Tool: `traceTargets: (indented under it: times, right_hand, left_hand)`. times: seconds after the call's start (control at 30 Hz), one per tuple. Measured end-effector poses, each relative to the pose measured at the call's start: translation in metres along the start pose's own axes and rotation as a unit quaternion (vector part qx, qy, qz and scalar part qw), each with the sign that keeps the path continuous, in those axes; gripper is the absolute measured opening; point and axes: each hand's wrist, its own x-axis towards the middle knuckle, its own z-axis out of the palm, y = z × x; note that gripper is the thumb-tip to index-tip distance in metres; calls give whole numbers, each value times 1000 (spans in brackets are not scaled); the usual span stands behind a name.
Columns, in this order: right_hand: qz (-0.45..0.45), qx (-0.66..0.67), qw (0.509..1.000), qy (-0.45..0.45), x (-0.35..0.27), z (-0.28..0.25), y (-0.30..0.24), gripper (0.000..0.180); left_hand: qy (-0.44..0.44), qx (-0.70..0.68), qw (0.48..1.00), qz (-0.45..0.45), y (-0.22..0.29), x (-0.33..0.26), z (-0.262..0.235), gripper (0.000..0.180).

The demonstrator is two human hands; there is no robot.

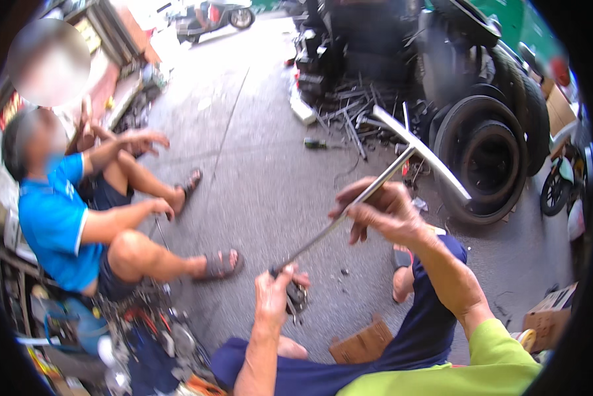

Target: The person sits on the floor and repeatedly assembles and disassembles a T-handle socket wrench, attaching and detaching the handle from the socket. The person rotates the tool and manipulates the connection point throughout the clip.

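Two hands work a long T-handled wrench over the concrete floor.

Head view: the right hand (383,212) curls its fingers around the T-handled wrench (356,204) mid-shaft; the left hand (274,294) closes around a small dark part (296,297) at its lower tip. A seated person in a blue shirt (52,221) sits left; stacked tyres (488,158) stand right.

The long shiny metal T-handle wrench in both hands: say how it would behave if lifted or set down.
The long shiny metal T-handle wrench probably stays stiff: its shaft runs straight between the right hand and left hand. Likely heavy for its slimness. The crossbar should stop it rolling.
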Motion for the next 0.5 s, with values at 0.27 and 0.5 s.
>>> traceTargets:
  times: [0.27, 0.5]
  right_hand:
    - [-27, 30, 993, 115, 0, 3, -1, 20]
    - [35, 111, 993, 17, 12, -13, -4, 41]
  left_hand:
    - [-67, -72, 991, -94, -9, 9, 8, 37]
    - [-121, -135, 971, -156, -11, 33, -5, 33]
